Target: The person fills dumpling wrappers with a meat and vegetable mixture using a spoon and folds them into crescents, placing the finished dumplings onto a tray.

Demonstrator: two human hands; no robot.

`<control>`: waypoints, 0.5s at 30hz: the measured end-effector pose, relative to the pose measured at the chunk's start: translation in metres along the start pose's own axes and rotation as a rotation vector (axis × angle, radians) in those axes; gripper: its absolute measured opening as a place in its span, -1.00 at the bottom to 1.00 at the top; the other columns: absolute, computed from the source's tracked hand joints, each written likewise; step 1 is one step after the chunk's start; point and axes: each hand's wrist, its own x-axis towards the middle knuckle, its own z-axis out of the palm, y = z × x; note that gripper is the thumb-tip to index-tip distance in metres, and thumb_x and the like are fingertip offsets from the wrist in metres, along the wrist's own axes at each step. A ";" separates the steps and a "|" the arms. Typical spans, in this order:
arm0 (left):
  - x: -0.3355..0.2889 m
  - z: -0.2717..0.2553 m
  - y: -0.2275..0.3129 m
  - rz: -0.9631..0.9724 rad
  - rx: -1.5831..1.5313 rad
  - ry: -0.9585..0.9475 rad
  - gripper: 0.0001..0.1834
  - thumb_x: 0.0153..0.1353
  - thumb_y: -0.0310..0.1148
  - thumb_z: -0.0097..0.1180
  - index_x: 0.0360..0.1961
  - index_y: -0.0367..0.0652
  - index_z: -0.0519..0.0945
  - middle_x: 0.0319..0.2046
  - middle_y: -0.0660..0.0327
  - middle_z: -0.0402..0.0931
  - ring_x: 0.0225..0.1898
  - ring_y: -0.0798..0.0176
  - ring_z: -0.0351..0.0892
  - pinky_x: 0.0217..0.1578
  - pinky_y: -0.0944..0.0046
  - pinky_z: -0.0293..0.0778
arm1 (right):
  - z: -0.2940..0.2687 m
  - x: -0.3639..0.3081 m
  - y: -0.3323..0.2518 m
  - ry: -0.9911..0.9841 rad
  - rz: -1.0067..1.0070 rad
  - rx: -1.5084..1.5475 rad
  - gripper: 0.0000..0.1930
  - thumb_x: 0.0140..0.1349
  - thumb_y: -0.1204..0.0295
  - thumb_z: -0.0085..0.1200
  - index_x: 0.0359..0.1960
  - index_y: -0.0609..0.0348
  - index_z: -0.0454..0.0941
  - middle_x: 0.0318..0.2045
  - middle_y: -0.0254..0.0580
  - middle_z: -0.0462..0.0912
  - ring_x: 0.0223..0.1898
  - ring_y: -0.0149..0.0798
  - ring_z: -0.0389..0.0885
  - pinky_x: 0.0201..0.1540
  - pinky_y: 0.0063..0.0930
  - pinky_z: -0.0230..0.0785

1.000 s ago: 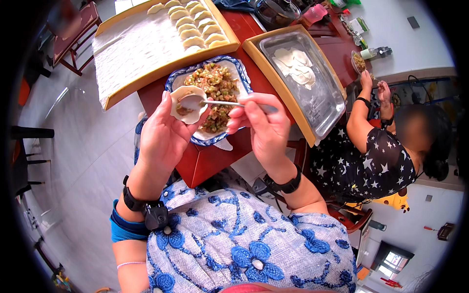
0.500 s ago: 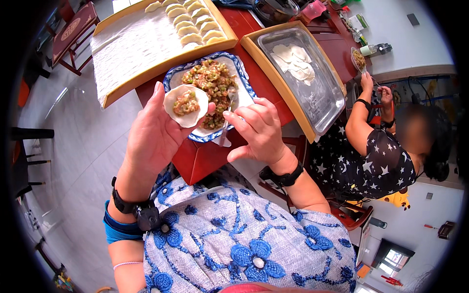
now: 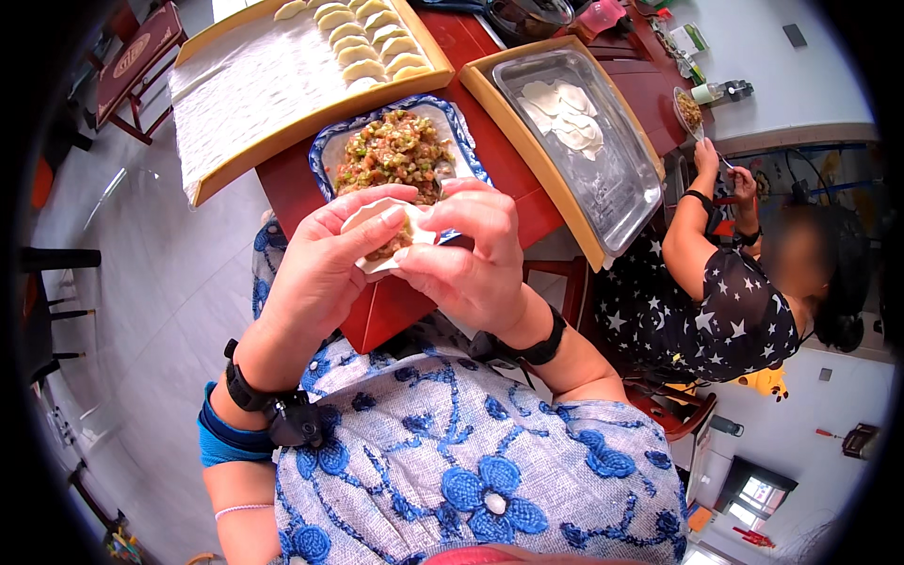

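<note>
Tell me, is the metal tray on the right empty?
No, the metal tray holds several round dough wrappers at its far end.

Single view, head-worn fisheye, looking steeply down over the wearer's chest at the red worktop (image 3: 490, 151). Close range: both hands fill the centre just below the worktop's near edge. Straight edges bow toward the rim; a dark vignette rings the frame.

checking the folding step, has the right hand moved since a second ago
Yes. The right hand has come left to meet the left hand on the dumpling wrapper, near the filling plate.
</note>
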 end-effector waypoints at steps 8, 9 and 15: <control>-0.006 0.010 0.002 0.045 0.100 -0.029 -0.21 0.41 0.25 -0.39 0.11 -0.30 0.52 0.01 0.06 0.54 0.05 0.22 0.57 0.11 0.15 0.50 | 0.001 0.016 -0.002 0.042 0.289 0.191 -0.81 0.07 0.50 0.33 -0.28 0.07 0.62 -0.08 -0.14 0.50 -0.01 -0.12 0.46 0.03 -0.30 0.35; -0.007 0.011 0.002 0.056 0.118 -0.040 -0.20 0.41 0.26 -0.41 0.11 -0.29 0.51 0.02 0.05 0.54 0.07 0.21 0.55 0.13 0.14 0.48 | 0.003 0.016 -0.001 0.043 0.316 0.208 -0.82 0.08 0.50 0.32 -0.27 0.08 0.62 -0.07 -0.13 0.50 -0.01 -0.12 0.46 0.04 -0.31 0.36; -0.008 0.015 0.006 0.114 0.135 -0.046 -0.15 0.38 0.31 -0.45 0.26 -0.27 0.36 0.11 0.01 0.49 0.17 0.16 0.48 0.21 0.12 0.40 | 0.003 0.022 -0.004 0.041 0.458 0.322 -0.85 0.14 0.46 0.29 -0.25 0.11 0.63 -0.05 -0.12 0.49 0.05 -0.14 0.47 0.07 -0.33 0.37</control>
